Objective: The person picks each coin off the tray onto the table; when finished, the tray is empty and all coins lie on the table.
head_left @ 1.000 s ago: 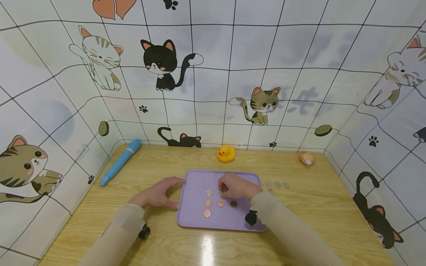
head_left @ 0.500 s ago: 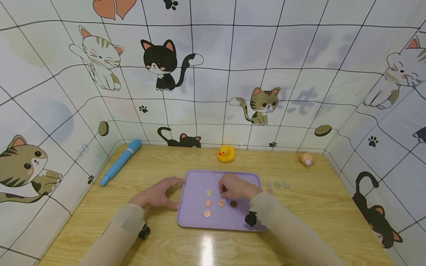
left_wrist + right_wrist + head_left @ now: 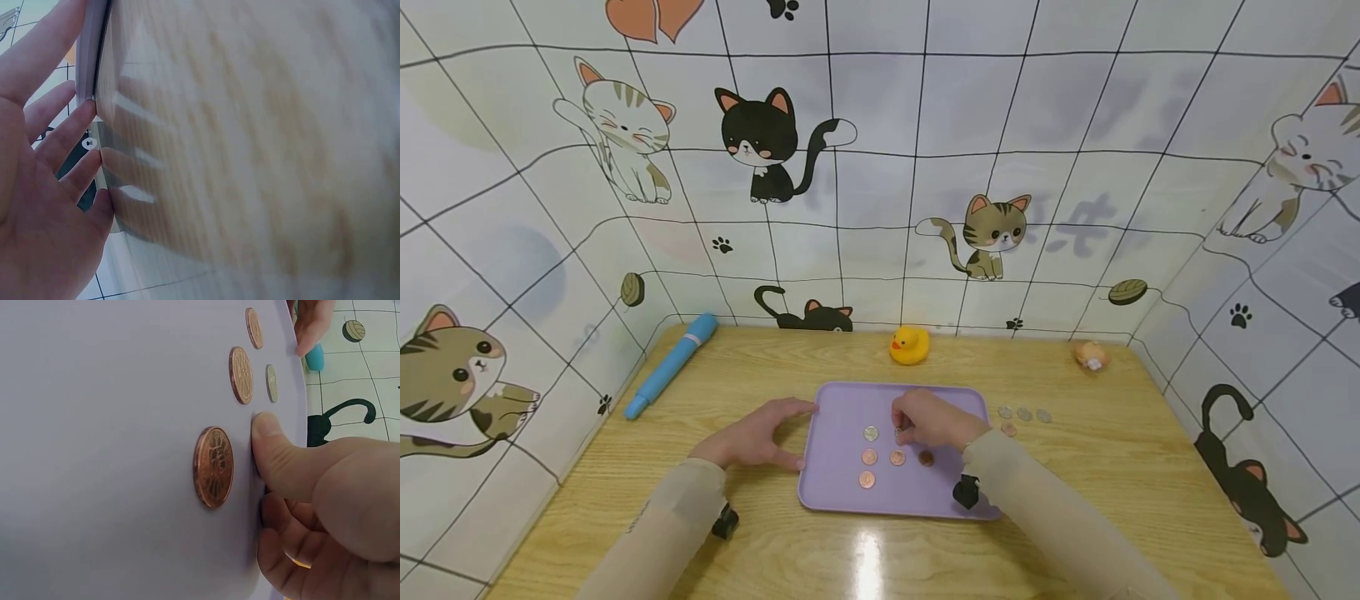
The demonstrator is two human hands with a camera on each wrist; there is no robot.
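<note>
A lilac tray point(image 3: 835, 492) lies on the table with several coins on it. My left hand point(image 3: 756, 433) has its fingers spread, the thumb and fingertips at the tray's left rim. Over the tray, my right hand point(image 3: 932, 419) curls its fingers and pinches a silver coin point(image 3: 898, 432) low at the tray surface; fingers and thumb mostly hide it. Left of it lies another silver coin point(image 3: 871, 433). Nearer me are a copper coin point(image 3: 869, 457), a second copper coin point(image 3: 897, 457) and a darker copper coin point(image 3: 214, 467), with one more copper coin point(image 3: 867, 479) in front.
Right of the tray, three silver coins point(image 3: 1025, 413) lie in a row on the wooden table point(image 3: 760, 550), a copper coin point(image 3: 1009, 429) just in front. Behind stand a yellow rubber duck point(image 3: 910, 345) and a small orange-tan object point(image 3: 1091, 356). A blue stick point(image 3: 672, 367) lies at the left wall.
My right fingertips shift slightly over the silver coin, whose edge shows again after being hidden half a second ago. The left hand stays at the tray rim.
</note>
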